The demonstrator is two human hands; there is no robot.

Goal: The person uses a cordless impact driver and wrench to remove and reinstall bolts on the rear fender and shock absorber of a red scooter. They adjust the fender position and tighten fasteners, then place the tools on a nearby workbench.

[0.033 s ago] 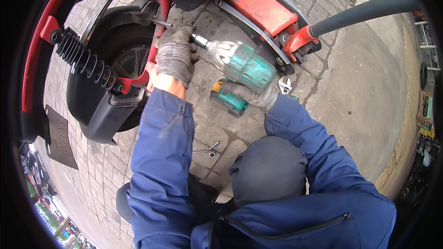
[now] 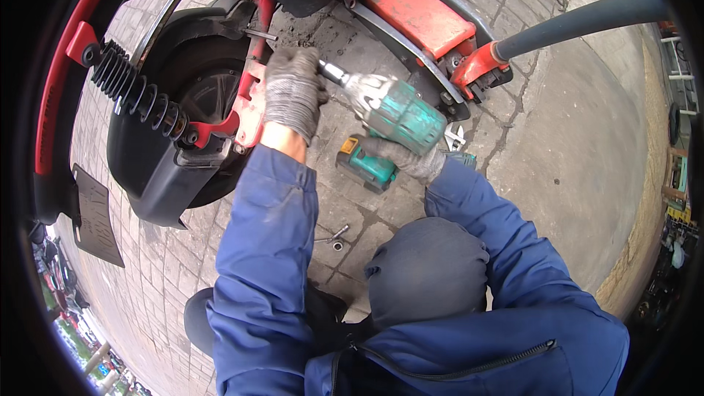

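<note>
My right hand, in a grey glove, grips the handle of a teal cordless impact wrench. Its battery hangs just above the paving. The wrench's metal nose points left toward the red swingarm of a scooter's rear wheel. My gloved left hand is curled over the nose's tip where it meets the swingarm, hiding the socket and the fastener. Both arms are in blue sleeves.
A black mudguard and a coil spring shock flank the wheel. A red floor jack with a grey handle sits under the scooter. A spanner and a small socket tool lie on the paving. My dark knee is below.
</note>
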